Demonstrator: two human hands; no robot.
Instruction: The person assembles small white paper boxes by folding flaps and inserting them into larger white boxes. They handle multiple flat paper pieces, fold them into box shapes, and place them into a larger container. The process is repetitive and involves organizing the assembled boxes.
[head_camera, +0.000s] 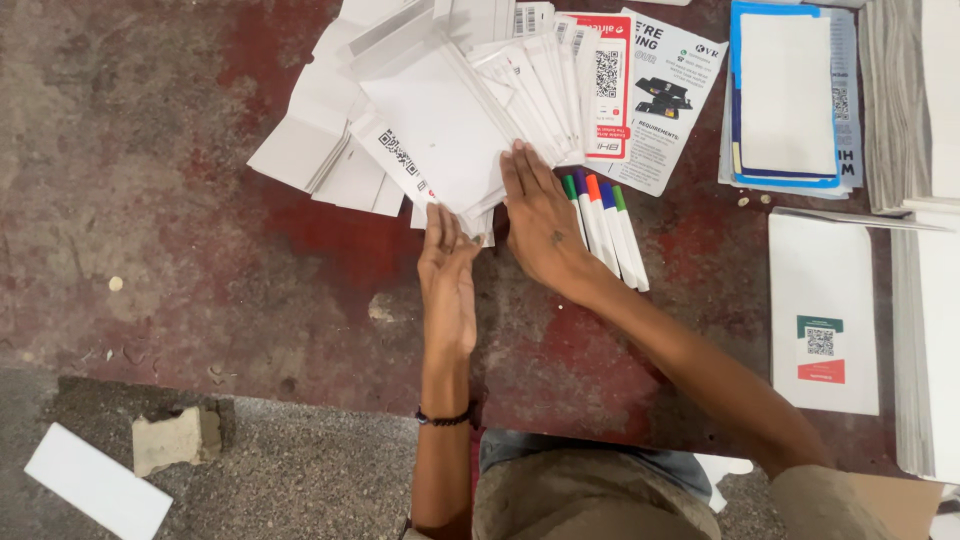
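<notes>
A fanned pile of white envelopes and cards (440, 120) lies on the worn red floor (180, 200). My left hand (448, 275) lies flat, fingers together, its tips touching the pile's near edge. My right hand (540, 225) rests flat beside it, fingertips against the pile's lower right corner, its side next to a row of white markers with coloured caps (608, 232). Neither hand grips anything.
A printed leaflet (660, 100) lies behind the markers. A blue-edged stack of sheets (785, 95) sits at the upper right, white envelope stacks (825, 310) along the right. A stone block (178, 438) and a white card (95, 480) lie at the lower left.
</notes>
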